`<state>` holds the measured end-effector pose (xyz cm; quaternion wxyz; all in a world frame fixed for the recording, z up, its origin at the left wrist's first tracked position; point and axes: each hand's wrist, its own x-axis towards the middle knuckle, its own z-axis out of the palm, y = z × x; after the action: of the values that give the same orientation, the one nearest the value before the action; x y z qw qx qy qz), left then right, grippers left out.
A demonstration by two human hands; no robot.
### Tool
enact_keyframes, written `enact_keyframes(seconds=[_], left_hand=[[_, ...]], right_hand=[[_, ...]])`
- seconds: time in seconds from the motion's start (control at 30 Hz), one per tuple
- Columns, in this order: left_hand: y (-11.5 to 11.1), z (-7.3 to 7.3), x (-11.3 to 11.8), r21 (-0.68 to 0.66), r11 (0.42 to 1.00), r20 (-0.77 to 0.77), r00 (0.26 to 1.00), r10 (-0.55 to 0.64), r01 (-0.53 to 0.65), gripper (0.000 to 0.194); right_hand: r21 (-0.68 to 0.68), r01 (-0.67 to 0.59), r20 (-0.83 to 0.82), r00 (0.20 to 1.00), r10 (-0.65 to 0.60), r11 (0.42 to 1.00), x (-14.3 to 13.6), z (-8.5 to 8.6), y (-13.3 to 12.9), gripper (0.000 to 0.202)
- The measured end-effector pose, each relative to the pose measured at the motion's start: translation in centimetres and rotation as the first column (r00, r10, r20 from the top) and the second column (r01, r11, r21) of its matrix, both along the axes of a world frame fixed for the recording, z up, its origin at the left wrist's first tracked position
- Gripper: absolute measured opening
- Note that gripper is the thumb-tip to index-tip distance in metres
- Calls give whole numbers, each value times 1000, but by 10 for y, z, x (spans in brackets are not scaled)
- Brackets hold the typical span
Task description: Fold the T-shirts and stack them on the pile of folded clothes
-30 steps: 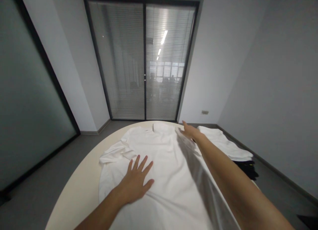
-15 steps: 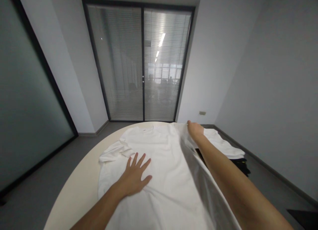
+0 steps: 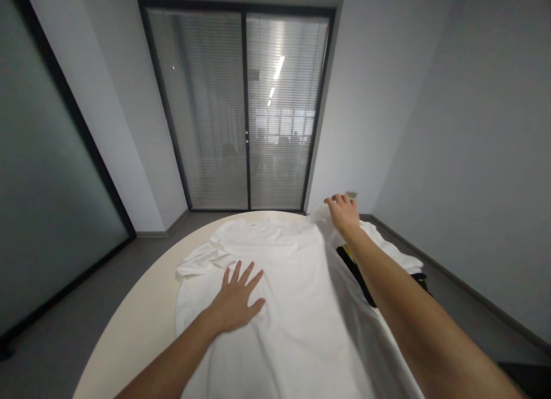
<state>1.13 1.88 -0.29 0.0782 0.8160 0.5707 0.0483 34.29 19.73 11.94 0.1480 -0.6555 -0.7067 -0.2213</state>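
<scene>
A white shirt is spread over the round table, its collar toward the far edge and its left sleeve bunched. Flat on the middle of the shirt lies my left hand, fingers spread. My right hand is raised at the far right of the shirt, its fingers bent around the lifted white cloth at the shoulder. The right side of the shirt rises in a slanting fold below that hand.
Right of my right forearm lie more white cloth and black cloth. A black strip with yellow shows beside the shirt. Behind the table stands a glass partition with blinds.
My right hand has risen slightly, with the right edge of the shirt shifting and more of the black and yellow cloth showing. My left hand has stayed nearly in place.
</scene>
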Motion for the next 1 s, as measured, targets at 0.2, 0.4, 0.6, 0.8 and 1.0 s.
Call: enact_keyframes(seconds=[0.2,0.4,0.6,0.8,1.0], left_hand=[[-1,2,-2,6,1000,-2,1000,-21,21,71],[-2,0,-3,13,1000,9,1000,-18,18,71],[-1,-2,-3,16,1000,7,1000,-19,19,71],[0,-2,-3,20,1000,12,1000,-20,20,71],[3,-5,-3,26,999,-1,1000,-25,25,71]], right_hand=[[-225,356,-200,894,-401,907,4,-23,1,50],[-292,159,-217,949,-227,943,16,-20,9,49],[-289,-112,-217,975,49,951,8,-8,22,61],[-230,-47,-194,981,2,972,23,9,21,70],[-286,191,-168,955,-245,939,39,-5,0,42]])
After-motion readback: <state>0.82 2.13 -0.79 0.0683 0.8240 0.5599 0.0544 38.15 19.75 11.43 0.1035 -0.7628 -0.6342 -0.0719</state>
